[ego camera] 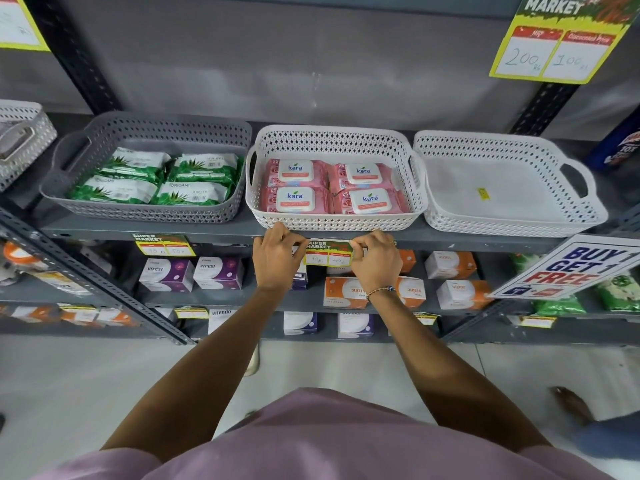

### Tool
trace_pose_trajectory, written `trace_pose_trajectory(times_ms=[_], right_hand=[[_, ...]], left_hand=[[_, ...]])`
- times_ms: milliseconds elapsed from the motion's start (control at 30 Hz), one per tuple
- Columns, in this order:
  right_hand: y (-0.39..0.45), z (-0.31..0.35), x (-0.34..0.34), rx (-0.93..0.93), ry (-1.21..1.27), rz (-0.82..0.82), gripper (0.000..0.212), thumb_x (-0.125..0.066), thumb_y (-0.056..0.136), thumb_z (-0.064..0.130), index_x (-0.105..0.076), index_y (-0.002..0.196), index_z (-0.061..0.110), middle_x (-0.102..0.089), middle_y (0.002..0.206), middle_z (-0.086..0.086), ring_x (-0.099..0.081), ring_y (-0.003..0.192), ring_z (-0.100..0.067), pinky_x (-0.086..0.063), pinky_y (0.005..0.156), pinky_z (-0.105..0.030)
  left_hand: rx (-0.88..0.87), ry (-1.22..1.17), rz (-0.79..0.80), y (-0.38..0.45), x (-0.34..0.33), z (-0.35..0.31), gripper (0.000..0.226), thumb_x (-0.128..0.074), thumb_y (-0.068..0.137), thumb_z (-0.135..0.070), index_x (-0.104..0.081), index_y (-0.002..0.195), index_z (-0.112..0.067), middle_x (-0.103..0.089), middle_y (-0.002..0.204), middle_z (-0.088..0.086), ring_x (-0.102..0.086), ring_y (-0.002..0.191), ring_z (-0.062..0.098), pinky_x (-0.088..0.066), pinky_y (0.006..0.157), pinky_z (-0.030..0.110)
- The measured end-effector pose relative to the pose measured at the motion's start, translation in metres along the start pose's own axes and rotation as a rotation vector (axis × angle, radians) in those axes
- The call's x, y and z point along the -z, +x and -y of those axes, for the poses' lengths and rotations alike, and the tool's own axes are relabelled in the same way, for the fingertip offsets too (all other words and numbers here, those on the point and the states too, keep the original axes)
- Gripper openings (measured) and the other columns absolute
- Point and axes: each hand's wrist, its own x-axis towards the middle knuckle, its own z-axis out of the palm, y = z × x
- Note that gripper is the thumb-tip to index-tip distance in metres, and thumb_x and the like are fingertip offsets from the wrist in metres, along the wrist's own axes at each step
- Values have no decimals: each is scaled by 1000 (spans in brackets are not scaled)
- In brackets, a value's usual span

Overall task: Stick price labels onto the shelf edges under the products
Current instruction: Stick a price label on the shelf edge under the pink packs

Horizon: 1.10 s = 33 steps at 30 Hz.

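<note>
A yellow price label (329,252) with a green "SUPER MARKET" header sits against the grey shelf edge (450,242), right under the white basket (332,221) of pink Kara wipes packs (332,187). My left hand (277,256) pinches the label's left end and my right hand (375,258) pinches its right end. Another label (164,244) of the same kind hangs on the edge under the grey basket (138,211) of green Origami wipes.
An empty white basket (512,223) stands to the right on the same shelf. A "BUY 1 GET 1 FREE" sign (571,268) juts out at the right. Lower shelves hold purple and orange boxes with small labels. A large price card (557,46) hangs top right.
</note>
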Motion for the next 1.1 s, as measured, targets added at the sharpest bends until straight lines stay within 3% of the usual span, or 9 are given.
trace_pose_trajectory(times_ms=[1100], right_hand=[[1, 4, -2, -26, 17, -10, 14, -74, 66, 4, -65, 63, 15, -60, 67, -6, -58, 64, -26, -44, 52, -27]], left_hand=[[-23, -15, 45, 2, 0, 2, 16, -67, 83, -32, -69, 77, -17, -54, 81, 2, -54, 74, 19, -32, 63, 28]])
